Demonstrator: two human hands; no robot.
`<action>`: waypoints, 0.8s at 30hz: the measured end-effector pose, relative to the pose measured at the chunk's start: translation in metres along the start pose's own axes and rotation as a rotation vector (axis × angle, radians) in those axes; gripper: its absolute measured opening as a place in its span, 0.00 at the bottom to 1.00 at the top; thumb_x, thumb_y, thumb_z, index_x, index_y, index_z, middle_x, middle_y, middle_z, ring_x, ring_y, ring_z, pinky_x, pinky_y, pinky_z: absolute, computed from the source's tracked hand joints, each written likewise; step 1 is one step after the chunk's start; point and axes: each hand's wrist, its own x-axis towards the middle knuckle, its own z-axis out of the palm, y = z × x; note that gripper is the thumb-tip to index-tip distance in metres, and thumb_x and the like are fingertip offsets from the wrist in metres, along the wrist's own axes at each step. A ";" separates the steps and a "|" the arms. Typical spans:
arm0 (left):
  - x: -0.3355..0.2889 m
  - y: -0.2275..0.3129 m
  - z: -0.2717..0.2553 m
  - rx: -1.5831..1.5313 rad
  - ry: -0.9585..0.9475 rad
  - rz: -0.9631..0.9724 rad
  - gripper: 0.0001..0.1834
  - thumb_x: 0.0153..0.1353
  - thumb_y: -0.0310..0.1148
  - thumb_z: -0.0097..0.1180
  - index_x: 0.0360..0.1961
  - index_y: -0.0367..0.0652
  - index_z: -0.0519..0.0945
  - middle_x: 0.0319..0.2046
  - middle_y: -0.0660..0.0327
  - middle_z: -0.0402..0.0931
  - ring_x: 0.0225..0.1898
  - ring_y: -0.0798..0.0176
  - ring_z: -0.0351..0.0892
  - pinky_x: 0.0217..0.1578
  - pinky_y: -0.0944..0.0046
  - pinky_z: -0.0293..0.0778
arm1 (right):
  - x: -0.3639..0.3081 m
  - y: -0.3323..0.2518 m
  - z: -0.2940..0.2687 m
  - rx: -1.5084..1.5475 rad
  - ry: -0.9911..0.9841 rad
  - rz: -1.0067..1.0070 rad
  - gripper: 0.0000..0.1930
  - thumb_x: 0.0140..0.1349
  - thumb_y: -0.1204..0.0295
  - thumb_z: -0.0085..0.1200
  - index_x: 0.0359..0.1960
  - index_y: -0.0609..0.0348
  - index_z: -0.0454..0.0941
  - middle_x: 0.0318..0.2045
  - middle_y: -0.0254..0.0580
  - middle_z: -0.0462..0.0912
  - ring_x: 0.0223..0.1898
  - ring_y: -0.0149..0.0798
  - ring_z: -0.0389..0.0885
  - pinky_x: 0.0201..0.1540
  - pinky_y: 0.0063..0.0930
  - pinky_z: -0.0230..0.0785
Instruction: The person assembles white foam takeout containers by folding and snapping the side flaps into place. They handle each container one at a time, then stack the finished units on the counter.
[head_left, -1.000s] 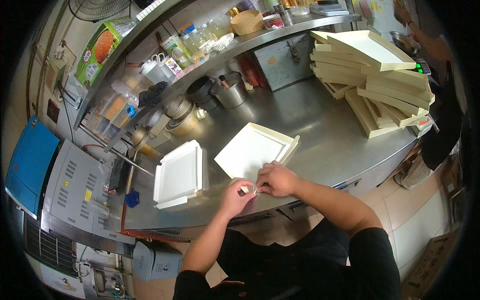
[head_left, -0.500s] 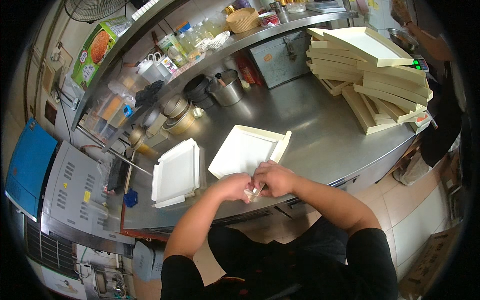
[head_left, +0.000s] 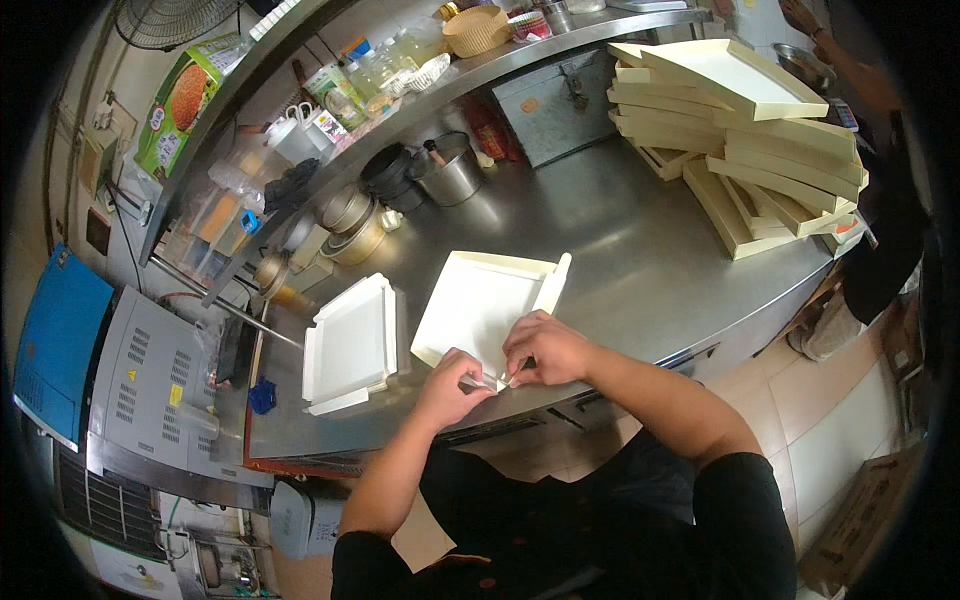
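Observation:
A shallow cream cardboard tray [head_left: 474,300] with a white inside lies on the steel counter in front of me. Its far and left walls stand up, while a flap at its right side still sticks out at the far end. At the near corner, my left hand [head_left: 452,388] pinches the cardboard between thumb and fingers. My right hand [head_left: 546,350] grips the same corner from the right, fingertips close to the left ones. The fold between them is partly hidden. To the left lies a flatter white cardboard piece [head_left: 350,342] with partly raised edges.
Several folded cardboard trays [head_left: 740,80] form an uneven stack at the right. Pots [head_left: 448,175] and a grey metal box [head_left: 550,112] stand along the back under a loaded shelf [head_left: 500,70]. Another person's arm [head_left: 855,75] shows at the far right, by a metal bowl [head_left: 803,68].
My hands have drawn slightly apart at the near corner, the left thumb now showing. The tray has shifted a little left in the picture. The other person's arm has moved slightly.

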 end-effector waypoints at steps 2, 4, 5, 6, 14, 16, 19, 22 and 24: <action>0.003 0.006 0.007 0.000 0.016 0.133 0.23 0.50 0.26 0.82 0.39 0.45 0.76 0.49 0.59 0.81 0.52 0.51 0.81 0.53 0.55 0.79 | -0.001 0.004 0.000 -0.022 -0.058 -0.006 0.11 0.53 0.60 0.80 0.35 0.45 0.93 0.43 0.27 0.89 0.55 0.41 0.83 0.66 0.41 0.65; 0.008 0.010 0.008 0.010 -0.045 0.196 0.22 0.51 0.26 0.81 0.40 0.44 0.76 0.52 0.60 0.83 0.52 0.49 0.82 0.55 0.54 0.79 | -0.001 0.005 0.002 -0.040 -0.110 -0.008 0.12 0.53 0.59 0.80 0.35 0.46 0.92 0.42 0.28 0.89 0.53 0.41 0.83 0.66 0.41 0.65; 0.011 0.013 0.006 0.024 -0.130 0.111 0.22 0.52 0.27 0.80 0.41 0.44 0.77 0.53 0.59 0.82 0.54 0.49 0.81 0.56 0.53 0.79 | 0.000 0.006 0.002 -0.049 -0.129 -0.004 0.12 0.54 0.59 0.80 0.35 0.46 0.92 0.41 0.28 0.89 0.53 0.42 0.83 0.66 0.41 0.66; 0.015 0.021 0.001 0.036 -0.214 0.028 0.22 0.54 0.28 0.80 0.43 0.44 0.77 0.54 0.59 0.82 0.56 0.48 0.80 0.57 0.52 0.78 | 0.000 0.007 0.002 -0.061 -0.149 0.001 0.12 0.54 0.59 0.80 0.35 0.46 0.92 0.41 0.29 0.89 0.52 0.42 0.83 0.65 0.41 0.66; 0.029 0.019 0.007 0.136 -0.036 0.343 0.14 0.54 0.36 0.83 0.39 0.46 0.90 0.48 0.59 0.84 0.49 0.50 0.82 0.55 0.53 0.80 | 0.001 0.004 -0.001 -0.050 -0.133 0.087 0.13 0.52 0.62 0.81 0.35 0.49 0.91 0.39 0.32 0.89 0.51 0.43 0.83 0.65 0.40 0.68; 0.013 0.006 0.016 0.100 0.016 0.304 0.14 0.52 0.35 0.84 0.37 0.47 0.91 0.43 0.60 0.86 0.47 0.51 0.83 0.53 0.53 0.80 | 0.003 0.001 -0.001 -0.026 -0.128 0.087 0.13 0.52 0.63 0.81 0.35 0.49 0.91 0.39 0.32 0.89 0.51 0.43 0.83 0.65 0.40 0.68; 0.006 -0.005 0.026 0.056 0.066 0.289 0.12 0.53 0.36 0.83 0.35 0.47 0.91 0.37 0.63 0.87 0.44 0.53 0.83 0.49 0.53 0.79 | 0.001 0.004 0.003 -0.015 -0.112 0.018 0.12 0.52 0.65 0.81 0.34 0.49 0.90 0.38 0.32 0.89 0.51 0.43 0.83 0.65 0.41 0.68; 0.009 -0.002 0.026 0.103 0.058 0.301 0.14 0.52 0.40 0.84 0.32 0.47 0.89 0.35 0.64 0.86 0.40 0.54 0.83 0.48 0.54 0.77 | -0.002 0.005 0.001 -0.040 -0.122 -0.022 0.11 0.51 0.66 0.80 0.34 0.49 0.90 0.37 0.31 0.88 0.51 0.43 0.83 0.65 0.41 0.68; 0.014 0.003 0.024 0.139 0.016 0.301 0.17 0.52 0.43 0.84 0.30 0.47 0.87 0.34 0.65 0.86 0.39 0.54 0.82 0.48 0.55 0.75 | -0.002 0.008 0.002 -0.037 -0.089 -0.065 0.11 0.50 0.66 0.80 0.34 0.48 0.90 0.37 0.31 0.88 0.51 0.43 0.83 0.64 0.41 0.68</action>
